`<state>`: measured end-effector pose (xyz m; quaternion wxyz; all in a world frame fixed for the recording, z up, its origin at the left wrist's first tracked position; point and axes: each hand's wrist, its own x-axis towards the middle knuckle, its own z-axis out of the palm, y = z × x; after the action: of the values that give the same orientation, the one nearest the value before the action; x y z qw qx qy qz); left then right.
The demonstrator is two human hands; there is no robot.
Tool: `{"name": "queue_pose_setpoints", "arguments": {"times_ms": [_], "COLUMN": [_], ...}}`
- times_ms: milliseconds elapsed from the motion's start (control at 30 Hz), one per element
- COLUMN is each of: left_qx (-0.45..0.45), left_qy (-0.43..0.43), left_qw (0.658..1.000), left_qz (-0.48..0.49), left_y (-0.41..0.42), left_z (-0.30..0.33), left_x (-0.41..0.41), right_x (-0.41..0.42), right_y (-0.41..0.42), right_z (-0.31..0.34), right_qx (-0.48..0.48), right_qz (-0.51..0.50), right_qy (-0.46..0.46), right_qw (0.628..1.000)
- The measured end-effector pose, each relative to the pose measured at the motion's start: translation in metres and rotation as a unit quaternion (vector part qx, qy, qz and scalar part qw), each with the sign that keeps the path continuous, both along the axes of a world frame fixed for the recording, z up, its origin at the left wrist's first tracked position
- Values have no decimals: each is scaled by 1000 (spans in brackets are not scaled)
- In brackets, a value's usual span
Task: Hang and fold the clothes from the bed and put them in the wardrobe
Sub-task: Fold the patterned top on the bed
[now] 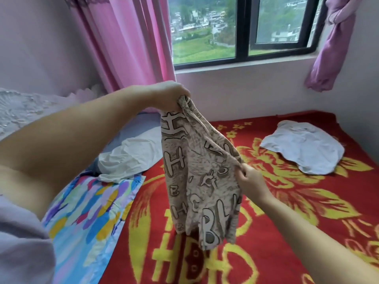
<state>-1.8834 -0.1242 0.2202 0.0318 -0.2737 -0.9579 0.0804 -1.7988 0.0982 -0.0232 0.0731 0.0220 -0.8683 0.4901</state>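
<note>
Head view shows the left hand (171, 95) up high, fingers bunched tight around the top of the beige printed garment (196, 173), which hangs over the red and yellow blanket (287, 232) on the bed. The right hand (251, 180) comes in at about four o'clock from that top grip, thumb and fingers pinching the garment's side edge.

The cloth hangs twisted and gathered, not flat. If she folds it from here, my guess is the fold comes out lopsided, because the two grips are not on matching corners. The lower hem sits just above the blanket; let it sag and it could drag and bunch. The pinch on the edge looks light, so a shake might pull it free.

Writing: big outlined letters all over the print. I read H, B, C and E, and near the bottom what looks like "BH". No whole word or brand that I can make out.

At two o'clock, well apart, a white garment (303, 148) lies on the blanket. At nine o'clock, a crumpled pale garment (133, 152) waits beside the colourful quilt (88, 212).
</note>
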Motion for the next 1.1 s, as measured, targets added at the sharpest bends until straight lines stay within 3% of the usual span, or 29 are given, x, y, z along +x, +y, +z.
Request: {"name": "queue_pose_setpoints", "arguments": {"times_ms": [200,333,467,633,733,833,933,1000,1100], "left_qx": [92,217,352,459,429,307,196,132,51], "left_qy": [104,214,285,238,202,145,87,71,34], "left_qw": [990,951,889,852,875,931,967,979,988], "left_qz": [-28,-51,-66,-85,-100,-138,-141,-137,-139], "left_y": [69,116,115,48,-13,-72,-129,-169,-230], "left_z": [-28,-1,32,12,-54,-153,-276,-362,-479], "left_x": [-54,-85,-97,-103,-103,-93,-71,-48,-9], "right_x": [-42,-49,-40,-34,-34,-29,-17,-5,22], "right_y": [99,156,173,128,90,46,-4,-42,-101], "right_z": [24,78,140,155,112,20,-99,-184,-299], "right_qx": [60,112,175,329,359,413,392,401,434], "right_qz": [-183,-263,-250,-187,-131,-48,58,129,235], "right_qy": [35,192,297,353,288,268,47,-70,-156], "right_qw": [981,939,905,856,878,869,917,904,856]}}
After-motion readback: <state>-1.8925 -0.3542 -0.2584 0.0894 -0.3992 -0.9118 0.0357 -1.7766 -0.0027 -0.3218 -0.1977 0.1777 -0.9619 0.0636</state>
